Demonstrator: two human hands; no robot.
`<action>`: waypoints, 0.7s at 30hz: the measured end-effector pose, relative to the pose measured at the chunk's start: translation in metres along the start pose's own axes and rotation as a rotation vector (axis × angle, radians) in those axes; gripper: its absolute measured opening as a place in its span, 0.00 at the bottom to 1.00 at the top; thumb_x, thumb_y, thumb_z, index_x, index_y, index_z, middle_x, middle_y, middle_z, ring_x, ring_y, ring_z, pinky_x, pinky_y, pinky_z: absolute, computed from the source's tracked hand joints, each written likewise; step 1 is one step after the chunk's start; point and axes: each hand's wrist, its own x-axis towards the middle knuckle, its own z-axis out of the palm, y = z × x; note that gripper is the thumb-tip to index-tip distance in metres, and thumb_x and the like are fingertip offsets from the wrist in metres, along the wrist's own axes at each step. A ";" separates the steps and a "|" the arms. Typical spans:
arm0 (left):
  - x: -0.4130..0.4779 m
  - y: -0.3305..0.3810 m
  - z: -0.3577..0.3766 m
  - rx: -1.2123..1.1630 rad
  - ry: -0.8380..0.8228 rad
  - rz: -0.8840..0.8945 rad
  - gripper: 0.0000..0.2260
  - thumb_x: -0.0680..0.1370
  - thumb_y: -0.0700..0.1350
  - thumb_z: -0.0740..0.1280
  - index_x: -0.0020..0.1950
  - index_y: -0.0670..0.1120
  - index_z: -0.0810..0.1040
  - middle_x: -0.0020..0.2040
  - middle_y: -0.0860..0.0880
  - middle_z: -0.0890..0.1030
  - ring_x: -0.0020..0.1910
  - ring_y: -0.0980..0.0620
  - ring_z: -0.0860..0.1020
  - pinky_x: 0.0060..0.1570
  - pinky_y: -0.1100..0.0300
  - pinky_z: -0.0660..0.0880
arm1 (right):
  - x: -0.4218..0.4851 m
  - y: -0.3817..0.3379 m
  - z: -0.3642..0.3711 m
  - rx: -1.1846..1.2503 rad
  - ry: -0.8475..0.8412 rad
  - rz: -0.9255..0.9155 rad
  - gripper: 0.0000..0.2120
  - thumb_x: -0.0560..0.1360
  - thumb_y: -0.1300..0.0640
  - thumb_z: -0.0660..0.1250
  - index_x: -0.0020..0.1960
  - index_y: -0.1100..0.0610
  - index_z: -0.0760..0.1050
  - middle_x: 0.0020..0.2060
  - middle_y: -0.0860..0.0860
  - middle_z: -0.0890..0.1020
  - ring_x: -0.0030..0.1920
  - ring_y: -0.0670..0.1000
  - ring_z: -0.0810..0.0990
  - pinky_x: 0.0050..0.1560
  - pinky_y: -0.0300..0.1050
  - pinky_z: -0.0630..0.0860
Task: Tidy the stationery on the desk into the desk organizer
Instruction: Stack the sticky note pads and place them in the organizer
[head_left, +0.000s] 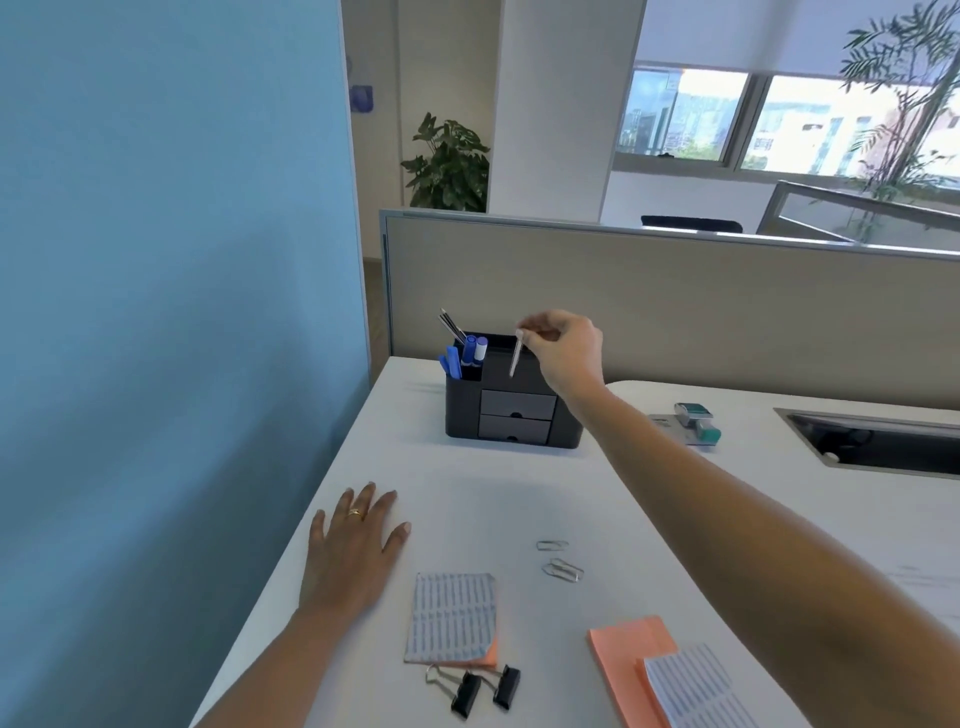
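White slim pen (515, 357) hangs pinched in the right grip (565, 352), the black organizer (511, 415) just beneath it; the left grip (353, 551) lies flat, fingers straight, on the surface (493, 493).

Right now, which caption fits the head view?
Right hand pinches a thin pale pen above the black plastic desk organizer; left hand rests flat on the white desk.

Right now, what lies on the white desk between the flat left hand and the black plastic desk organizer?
Nothing: the head view shows only bare white desk between the left hand and the black organizer.
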 end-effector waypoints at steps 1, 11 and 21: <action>0.000 0.000 0.003 0.018 0.020 0.002 0.27 0.77 0.63 0.40 0.74 0.56 0.54 0.76 0.54 0.53 0.76 0.53 0.50 0.73 0.49 0.48 | 0.010 0.002 0.006 -0.010 0.006 -0.014 0.06 0.74 0.62 0.68 0.49 0.60 0.81 0.43 0.52 0.83 0.41 0.44 0.77 0.49 0.33 0.73; 0.002 -0.005 0.010 0.067 -0.045 -0.048 0.30 0.79 0.60 0.37 0.59 0.53 0.77 0.60 0.52 0.80 0.59 0.50 0.78 0.54 0.46 0.75 | 0.082 0.026 0.053 -0.174 0.000 -0.064 0.11 0.76 0.67 0.62 0.54 0.63 0.80 0.52 0.57 0.83 0.54 0.52 0.80 0.55 0.34 0.70; 0.004 -0.008 0.016 0.073 0.009 -0.039 0.29 0.79 0.60 0.38 0.61 0.54 0.75 0.62 0.52 0.78 0.61 0.50 0.76 0.60 0.48 0.71 | 0.095 0.061 0.083 -0.369 -0.156 -0.012 0.12 0.77 0.67 0.59 0.56 0.65 0.78 0.53 0.62 0.81 0.54 0.59 0.79 0.60 0.48 0.74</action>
